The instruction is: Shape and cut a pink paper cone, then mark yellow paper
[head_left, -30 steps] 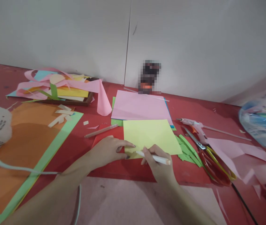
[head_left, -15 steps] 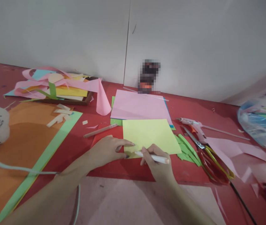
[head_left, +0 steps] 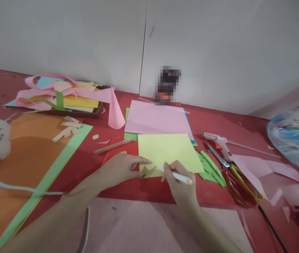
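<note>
A yellow sheet of paper [head_left: 170, 149] lies flat in front of me, overlapping a red sheet [head_left: 130, 151] on its left. My left hand [head_left: 124, 167] rests with its fingers apart, thumb and index fingertips on the yellow sheet's lower left corner. Between the fingers of my right hand [head_left: 182, 182] is a white marker pen [head_left: 179, 177], its tip low over the sheet near the bottom edge. Whether the tip touches the paper I cannot tell, and no clear mark shows. A capped pen [head_left: 112, 146] lies beyond my left hand.
Pink paper [head_left: 157, 117] lies behind the yellow sheet, beside a pink paper cone [head_left: 116, 112]. Green scraps [head_left: 211, 168], scissors [head_left: 231, 172] and a glue gun [head_left: 218, 140] are at right. A scrap-filled tray [head_left: 72, 114] stands back left. A white cord [head_left: 20, 188] crosses orange paper [head_left: 20, 211].
My right hand and the marker pen have shifted slightly to the right along the yellow sheet's lower part. My left hand has stayed in place.
</note>
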Action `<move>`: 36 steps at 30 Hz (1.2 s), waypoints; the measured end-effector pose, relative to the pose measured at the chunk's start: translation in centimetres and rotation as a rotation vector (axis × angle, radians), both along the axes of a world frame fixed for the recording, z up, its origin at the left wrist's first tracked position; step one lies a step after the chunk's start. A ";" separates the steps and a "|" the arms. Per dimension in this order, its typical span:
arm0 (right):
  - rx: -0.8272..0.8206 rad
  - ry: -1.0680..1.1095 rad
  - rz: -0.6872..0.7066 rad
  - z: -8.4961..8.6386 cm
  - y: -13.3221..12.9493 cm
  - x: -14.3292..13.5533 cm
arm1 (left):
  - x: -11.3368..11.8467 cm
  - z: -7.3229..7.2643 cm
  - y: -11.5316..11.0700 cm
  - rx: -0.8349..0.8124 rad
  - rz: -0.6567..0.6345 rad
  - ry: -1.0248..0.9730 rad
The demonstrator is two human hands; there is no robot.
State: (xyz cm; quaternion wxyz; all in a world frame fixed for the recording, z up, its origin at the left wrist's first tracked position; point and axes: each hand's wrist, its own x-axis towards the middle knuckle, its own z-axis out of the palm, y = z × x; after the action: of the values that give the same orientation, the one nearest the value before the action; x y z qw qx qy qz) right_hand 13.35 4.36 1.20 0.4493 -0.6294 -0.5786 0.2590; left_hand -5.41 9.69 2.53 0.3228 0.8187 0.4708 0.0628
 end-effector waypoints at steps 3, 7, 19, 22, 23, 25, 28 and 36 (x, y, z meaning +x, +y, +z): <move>0.028 -0.026 -0.050 0.0 -0.1 0.0 | -0.1 -0.1 0.1 0.003 -0.016 -0.010; 0.008 0.021 -0.106 0.1 0.2 0.6 | -0.1 0.0 0.1 0.020 -0.022 -0.006; -0.101 0.060 0.084 0.4 1.0 1.2 | 0.1 0.4 0.0 -0.016 -0.006 -0.001; -0.095 0.043 0.071 0.5 0.9 1.1 | 0.1 0.5 -0.1 -0.016 0.010 0.009; -0.084 0.032 0.052 0.5 0.9 1.1 | 0.1 0.6 -0.1 -0.018 0.016 0.010; -0.061 0.016 -0.011 0.4 0.9 1.1 | 0.1 0.6 -0.1 -0.026 0.016 0.010; -0.058 0.028 -0.067 0.4 0.8 1.3 | 0.0 0.5 -0.1 -0.029 0.003 0.008; -0.056 -0.002 -0.066 0.3 0.8 1.3 | 0.1 0.5 -0.1 -0.020 0.011 0.010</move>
State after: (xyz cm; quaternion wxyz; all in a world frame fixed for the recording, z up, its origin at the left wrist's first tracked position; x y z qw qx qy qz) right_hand 14.68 5.14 1.54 0.4391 -0.6608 -0.5506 0.2596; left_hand -5.36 9.61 2.99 0.3283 0.8131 0.4775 0.0556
